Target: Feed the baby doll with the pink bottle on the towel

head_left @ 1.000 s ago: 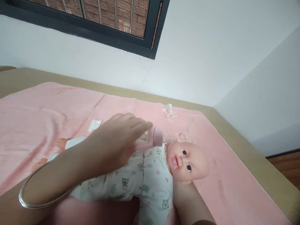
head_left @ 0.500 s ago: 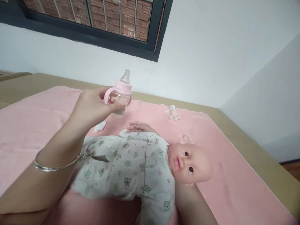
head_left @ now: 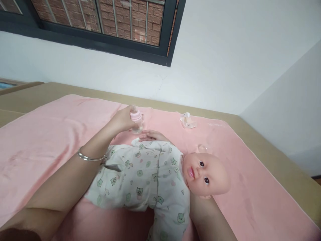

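A baby doll (head_left: 140, 180) in a white romper with green bear prints lies on its back, its bald head (head_left: 213, 174) at the right. Under its neck passes my right forearm. Beyond its far side my right hand (head_left: 154, 135) shows, fingers lying along the doll's far sleeve; the palm is hidden. Past the doll's legs, my left hand (head_left: 124, 119) grips a baby bottle (head_left: 136, 116) with a pink collar and clear body. The bottle is upright and low over the pink blanket (head_left: 45, 134); I cannot tell if it touches. A silver bangle circles my left wrist.
A crumpled clear-and-white wrapper (head_left: 187, 121) lies near the blanket's far edge. The blanket covers a wooden tabletop (head_left: 265, 147). Behind stand a white wall (head_left: 213, 67) and a dark-framed window (head_left: 160, 53) with bars.
My left hand has moved the bottle forward and down toward the blanket's far edge. A white scrap on the blanket is now hidden behind my left arm. My right hand and the doll stay put.
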A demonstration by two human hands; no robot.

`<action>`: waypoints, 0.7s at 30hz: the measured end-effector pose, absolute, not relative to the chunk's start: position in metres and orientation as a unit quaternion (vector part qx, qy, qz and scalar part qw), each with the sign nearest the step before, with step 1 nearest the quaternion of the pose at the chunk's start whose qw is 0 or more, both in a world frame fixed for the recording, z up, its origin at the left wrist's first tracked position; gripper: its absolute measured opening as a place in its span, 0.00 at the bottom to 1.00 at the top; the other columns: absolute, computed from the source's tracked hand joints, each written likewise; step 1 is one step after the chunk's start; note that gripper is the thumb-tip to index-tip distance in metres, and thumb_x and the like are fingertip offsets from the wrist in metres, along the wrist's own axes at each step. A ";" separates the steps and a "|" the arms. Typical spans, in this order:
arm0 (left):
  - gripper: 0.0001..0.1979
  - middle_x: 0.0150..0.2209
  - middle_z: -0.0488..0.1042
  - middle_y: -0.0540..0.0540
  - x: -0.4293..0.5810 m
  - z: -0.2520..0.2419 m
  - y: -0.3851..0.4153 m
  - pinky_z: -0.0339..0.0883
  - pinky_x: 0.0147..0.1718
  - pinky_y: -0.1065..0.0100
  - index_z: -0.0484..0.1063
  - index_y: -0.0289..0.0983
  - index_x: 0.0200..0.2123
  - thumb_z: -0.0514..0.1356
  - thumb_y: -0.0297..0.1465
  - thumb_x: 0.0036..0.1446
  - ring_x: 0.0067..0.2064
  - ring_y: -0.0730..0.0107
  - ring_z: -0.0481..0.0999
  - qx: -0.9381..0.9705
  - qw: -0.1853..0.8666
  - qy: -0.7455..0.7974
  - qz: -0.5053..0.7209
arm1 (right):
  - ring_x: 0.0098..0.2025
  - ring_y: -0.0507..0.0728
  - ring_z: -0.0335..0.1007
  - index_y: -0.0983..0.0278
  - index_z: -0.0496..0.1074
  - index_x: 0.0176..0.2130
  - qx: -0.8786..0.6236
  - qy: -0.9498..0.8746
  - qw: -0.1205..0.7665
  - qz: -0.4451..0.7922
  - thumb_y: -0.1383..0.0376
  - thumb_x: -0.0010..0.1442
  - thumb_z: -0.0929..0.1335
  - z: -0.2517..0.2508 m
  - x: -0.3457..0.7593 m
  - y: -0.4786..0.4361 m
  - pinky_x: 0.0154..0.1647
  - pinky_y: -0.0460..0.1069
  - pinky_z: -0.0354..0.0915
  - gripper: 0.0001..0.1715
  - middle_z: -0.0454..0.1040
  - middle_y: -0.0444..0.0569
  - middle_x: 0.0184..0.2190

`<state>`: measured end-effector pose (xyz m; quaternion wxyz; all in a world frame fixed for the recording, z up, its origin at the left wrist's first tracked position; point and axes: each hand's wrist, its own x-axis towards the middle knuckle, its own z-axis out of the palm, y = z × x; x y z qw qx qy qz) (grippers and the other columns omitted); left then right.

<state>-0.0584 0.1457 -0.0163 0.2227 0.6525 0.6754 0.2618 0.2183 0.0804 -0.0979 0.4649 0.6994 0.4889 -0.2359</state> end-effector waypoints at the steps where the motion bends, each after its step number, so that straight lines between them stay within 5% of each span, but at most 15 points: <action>1: 0.15 0.46 0.76 0.44 -0.058 -0.020 0.148 0.77 0.39 0.62 0.71 0.34 0.53 0.61 0.36 0.68 0.41 0.67 0.78 0.657 0.221 0.680 0.238 | 0.33 0.60 0.78 0.68 0.76 0.23 0.635 0.471 0.539 -0.290 0.76 0.33 0.75 -0.108 0.226 0.087 0.36 0.55 0.75 0.11 0.71 0.45 0.22; 5: 0.16 0.47 0.75 0.43 -0.059 -0.035 0.161 0.77 0.41 0.60 0.70 0.34 0.54 0.62 0.36 0.68 0.42 0.65 0.78 0.669 0.212 0.695 0.156 | 0.24 0.51 0.72 0.70 0.74 0.19 0.412 0.640 0.443 -0.474 0.71 0.26 0.78 -0.150 0.254 0.111 0.27 0.45 0.69 0.16 0.67 0.39 0.17; 13: 0.15 0.48 0.75 0.43 -0.076 -0.037 0.171 0.77 0.41 0.60 0.71 0.34 0.54 0.62 0.36 0.68 0.43 0.65 0.78 0.700 0.236 0.672 0.055 | 0.21 0.45 0.68 0.66 0.73 0.18 0.193 0.734 0.346 -0.551 0.57 0.24 0.80 -0.187 0.273 0.123 0.23 0.37 0.62 0.22 0.67 0.37 0.16; 18: 0.15 0.49 0.75 0.43 -0.091 -0.028 0.171 0.77 0.44 0.58 0.72 0.34 0.52 0.62 0.36 0.67 0.45 0.63 0.78 0.722 0.236 0.650 0.013 | 0.31 0.47 0.76 0.64 0.80 0.28 -0.084 0.545 0.617 -0.562 0.42 0.50 0.68 -0.177 0.265 0.128 0.26 0.38 0.65 0.29 0.78 0.42 0.30; 21: 0.17 0.53 0.74 0.41 -0.108 -0.024 0.170 0.76 0.47 0.55 0.70 0.35 0.55 0.62 0.36 0.68 0.49 0.60 0.77 0.725 0.207 0.657 -0.007 | 0.22 0.45 0.70 0.63 0.75 0.20 -0.106 0.705 0.367 -0.597 0.39 0.43 0.71 -0.185 0.262 0.130 0.22 0.36 0.61 0.30 0.70 0.40 0.18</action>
